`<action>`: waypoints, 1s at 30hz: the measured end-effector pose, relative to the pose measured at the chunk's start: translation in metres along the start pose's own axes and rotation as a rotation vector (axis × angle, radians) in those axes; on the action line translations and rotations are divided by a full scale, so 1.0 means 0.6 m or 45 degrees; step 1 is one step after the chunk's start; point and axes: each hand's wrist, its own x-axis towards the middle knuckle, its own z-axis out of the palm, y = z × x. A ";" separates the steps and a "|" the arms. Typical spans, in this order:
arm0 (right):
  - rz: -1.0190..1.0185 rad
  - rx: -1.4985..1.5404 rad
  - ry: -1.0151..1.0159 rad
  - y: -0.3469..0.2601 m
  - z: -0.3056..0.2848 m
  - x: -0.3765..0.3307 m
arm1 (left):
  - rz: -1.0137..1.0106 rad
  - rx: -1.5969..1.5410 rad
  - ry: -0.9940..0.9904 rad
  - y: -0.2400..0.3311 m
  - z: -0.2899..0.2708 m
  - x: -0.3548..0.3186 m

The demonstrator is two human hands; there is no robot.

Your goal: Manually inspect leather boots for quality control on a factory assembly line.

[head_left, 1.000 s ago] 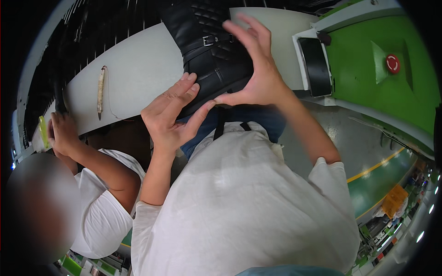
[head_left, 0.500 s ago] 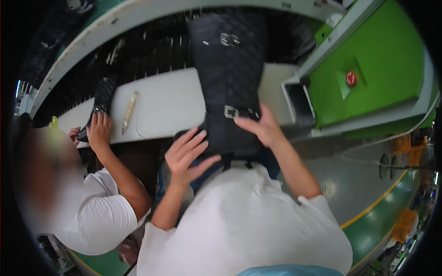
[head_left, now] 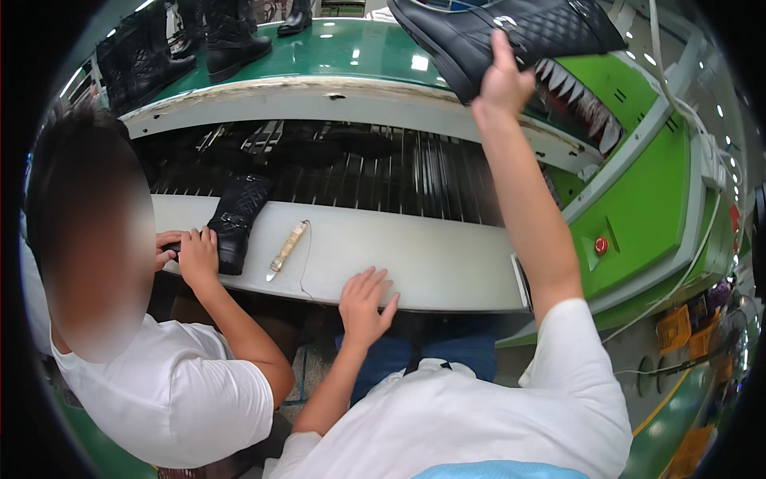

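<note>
High at the upper right, my right hand (head_left: 505, 86) grips a black quilted boot (head_left: 467, 40) with a buckled strap. Its thumb lies over the strap, and most of the fingers are behind the boot. The boot is on its side in the air, in front of the machine's right end. My left hand (head_left: 367, 303) rests with fingers apart at the front edge of the white worktop (head_left: 431, 255), holding nothing. Left of that hand lies a small tool (head_left: 287, 249) with a pale wrapped handle, a pointed tip and a thin cord.
At my left, a co-worker's hands (head_left: 199, 254) are on another black boot (head_left: 241, 211). Behind the worktop run dark rollers or slats (head_left: 319, 156). Several black boots (head_left: 231, 48) stand on the green surface (head_left: 359, 52) beyond. A green machine panel (head_left: 646, 239) with a red button (head_left: 601, 245) stands right.
The boot has gone from upright before me to lying sideways at the upper right, lifted by my right hand. My left hand has let go and moved to the worktop edge. The view has shifted.
</note>
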 end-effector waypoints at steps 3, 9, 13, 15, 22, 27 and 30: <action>-0.054 -0.693 0.052 0.126 0.110 0.048 | -0.002 -0.017 0.037 -0.007 0.002 -0.005; 0.274 -1.605 -0.296 0.248 0.216 0.071 | -0.013 -0.065 0.016 -0.001 0.010 -0.001; 0.315 -1.653 -0.233 0.260 0.239 0.039 | -0.014 -0.081 -0.038 -0.008 0.004 -0.003; 0.282 -1.693 -0.363 0.261 0.231 0.037 | -0.055 -0.091 -0.061 -0.008 0.007 -0.003; 0.694 -0.967 -1.019 0.220 0.168 0.156 | -0.295 -0.470 0.098 0.047 -0.023 0.106; 0.712 -0.296 -0.687 0.187 0.179 0.293 | 0.160 -0.717 0.642 0.135 -0.046 0.451; 0.868 -0.241 -0.843 0.186 0.230 0.374 | 0.615 -0.381 1.048 0.154 -0.106 0.714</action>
